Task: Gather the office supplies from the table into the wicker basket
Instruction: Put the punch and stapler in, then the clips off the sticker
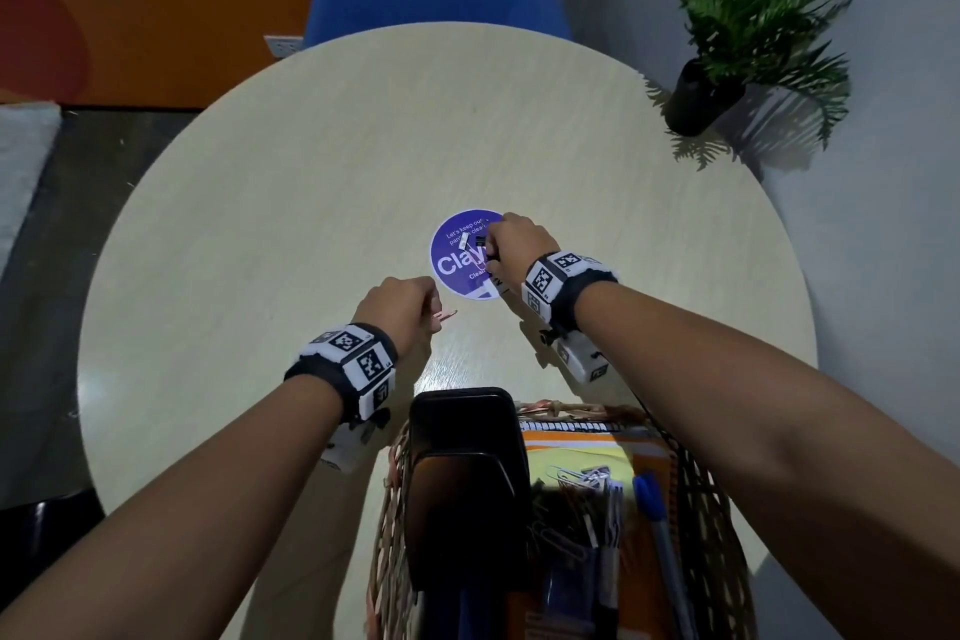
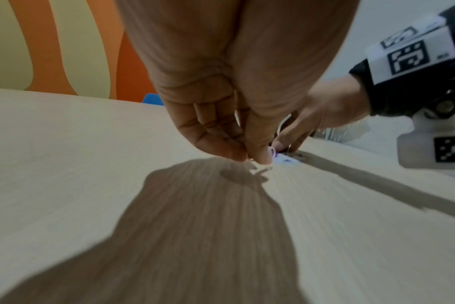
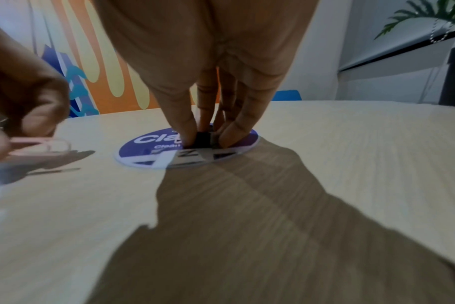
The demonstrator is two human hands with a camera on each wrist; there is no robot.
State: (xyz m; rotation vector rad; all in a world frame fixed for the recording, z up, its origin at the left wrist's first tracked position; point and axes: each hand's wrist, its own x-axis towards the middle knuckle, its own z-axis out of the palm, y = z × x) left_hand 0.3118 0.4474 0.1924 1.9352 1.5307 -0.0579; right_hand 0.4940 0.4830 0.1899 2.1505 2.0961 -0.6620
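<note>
The round table [image 1: 260, 203] spreads before me, the wicker basket [image 1: 387, 525] at its near edge already holding a notebook [image 1: 582, 447], pens and paper clips. My right hand [image 1: 519, 250] pinches a small black binder clip [image 3: 203, 139] on the purple sticker [image 1: 452, 265]. My left hand [image 1: 400, 309], just beside it, pinches a pink paper clip [image 3: 39, 145] low over the tabletop.
</note>
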